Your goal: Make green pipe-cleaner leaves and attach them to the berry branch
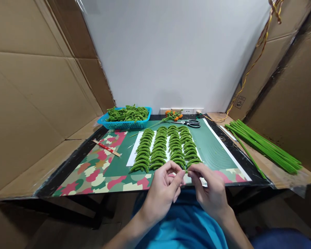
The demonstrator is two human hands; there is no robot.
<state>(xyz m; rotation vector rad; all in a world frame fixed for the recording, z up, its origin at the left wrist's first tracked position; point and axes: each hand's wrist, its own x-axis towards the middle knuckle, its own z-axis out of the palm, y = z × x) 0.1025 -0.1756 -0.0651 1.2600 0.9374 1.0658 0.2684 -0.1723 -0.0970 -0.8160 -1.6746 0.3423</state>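
Note:
Close together over the table's front edge, my left hand (166, 183) and my right hand (208, 183) are both closed in a pinch, thumb against forefinger. A small piece of green pipe cleaner (186, 171) shows between the fingertips, mostly hidden by them. Just beyond my hands, curved green pipe-cleaner pieces (159, 147) lie stacked in several columns on a white sheet (132, 156). The nearest ends of the right-hand columns reach my fingertips.
A blue basket (124, 125) heaped with green pieces stands at the back left. Black-handled scissors (193, 123) lie behind the columns beside orange flowers (174, 114). Wrapped chopsticks (106, 148) rest on the left. Long green pipe cleaners (265, 145) are piled right, near a hanging yellow wire (245, 84).

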